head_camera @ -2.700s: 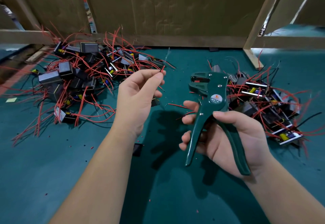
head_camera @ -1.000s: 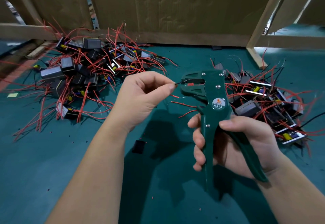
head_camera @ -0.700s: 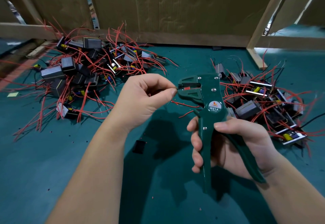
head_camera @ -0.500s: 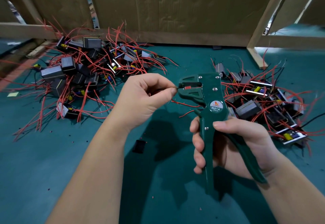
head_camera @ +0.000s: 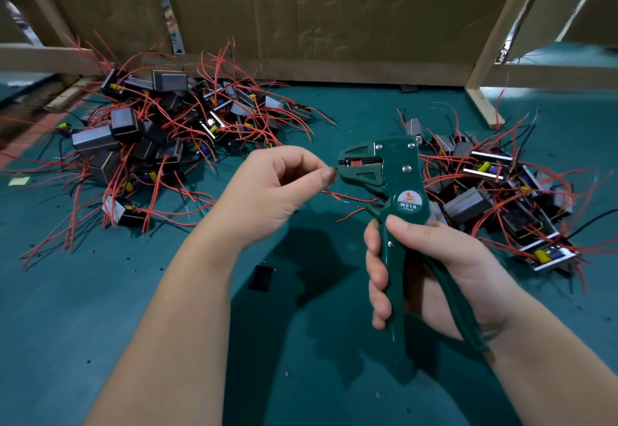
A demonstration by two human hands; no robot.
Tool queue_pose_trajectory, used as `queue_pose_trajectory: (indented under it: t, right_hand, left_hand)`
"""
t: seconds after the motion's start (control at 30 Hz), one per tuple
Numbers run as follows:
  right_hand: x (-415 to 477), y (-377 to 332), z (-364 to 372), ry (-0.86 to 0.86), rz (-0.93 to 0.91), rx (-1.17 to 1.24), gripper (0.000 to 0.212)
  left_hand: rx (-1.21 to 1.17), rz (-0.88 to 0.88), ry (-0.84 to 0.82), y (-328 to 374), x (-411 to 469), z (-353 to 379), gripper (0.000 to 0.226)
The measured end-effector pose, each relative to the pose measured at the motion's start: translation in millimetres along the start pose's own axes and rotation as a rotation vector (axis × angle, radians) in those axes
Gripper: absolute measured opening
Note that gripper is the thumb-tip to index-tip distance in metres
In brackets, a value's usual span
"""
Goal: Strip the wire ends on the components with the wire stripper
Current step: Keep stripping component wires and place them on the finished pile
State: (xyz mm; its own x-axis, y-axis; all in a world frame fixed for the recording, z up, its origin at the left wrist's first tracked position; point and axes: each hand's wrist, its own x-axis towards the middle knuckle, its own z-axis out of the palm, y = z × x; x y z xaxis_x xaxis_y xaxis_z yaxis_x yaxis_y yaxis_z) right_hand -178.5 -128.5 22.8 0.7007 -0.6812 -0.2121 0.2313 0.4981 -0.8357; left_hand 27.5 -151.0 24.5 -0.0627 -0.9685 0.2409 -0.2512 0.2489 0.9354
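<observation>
**Wire end** point(head_camera: 335, 168): thin and dark, sitting right at the mouth of the wire stripper point(head_camera: 394, 188), held in the air over the middle of the bench point(head_camera: 100, 342). How far it reaches between the jaws cannot be told. The jaws stand slightly apart, with a red insert showing between them.

**Left hand** point(head_camera: 274, 191): thumb and forefinger pinch the wire end, and the fingertip nearly touches the stripper's nose. The other fingers are curled.

**Right hand** point(head_camera: 434, 268): wrapped round both handles, thumb across the front below the label. The handles look spread, so I judge the squeeze is not yet made.

**Surroundings**
- Left pile point(head_camera: 147, 144) of black components with red leads lies toward the far left corner.
- Right pile point(head_camera: 501, 191) lies near the right edge, behind the stripper.
- A small dark block point(head_camera: 261, 278) shows below the left hand. I cannot tell whether it belongs to the held wire.
- A cardboard wall point(head_camera: 317, 7) runs along the far edge.

**Risks (judgement)**
- Shallow seating: the blades would bite too near the tip, giving a short strip or none.
- A thin wire in a strong tool could get a nicked or severed conductor if it enters at a tilt.
- The pinch is very close to the jaws, so a fingertip could be caught when they shut.
- A light pinch could let the wire be pulled free as the stripper draws the insulation.
</observation>
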Motion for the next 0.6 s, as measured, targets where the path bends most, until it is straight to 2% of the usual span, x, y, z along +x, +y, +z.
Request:
queue_pose_trajectory:
  t: [0.17,0.23,0.3,0.4,0.5,0.6]
  right_hand:
    - [6.4,3.8,9.2,0.2,-0.046,0.0,0.031]
    - [7.9,4.3,9.2,0.184,-0.069,0.078,0.036]
    - [7.1,1.6,6.3,0.096,-0.109,0.186,0.041]
    - [6.1,-3.9,2.0,0.106,-0.131,0.267,0.037]
    - [7.2,-2.8,1.3,0.133,-0.05,0.234,0.041]
    - [8.7,4.1,3.8,0.062,0.037,0.182,0.042]
  left_hand:
    - [0.143,-0.067,-0.18,-3.3,-2.0,0.8,0.012]
    - [0.168,-0.063,-0.179,-4.1,-1.8,3.1,0.013]
    - [0.13,-0.05,-0.13,-3.5,-1.4,2.4,0.015]
    - [0.006,-0.052,-0.001,-2.4,-0.1,0.9,0.013]
    - [-0.091,-0.035,0.088,1.7,0.6,3.7,0.018]
    - [-0.153,-0.035,0.124,3.7,0.8,4.9,0.02]
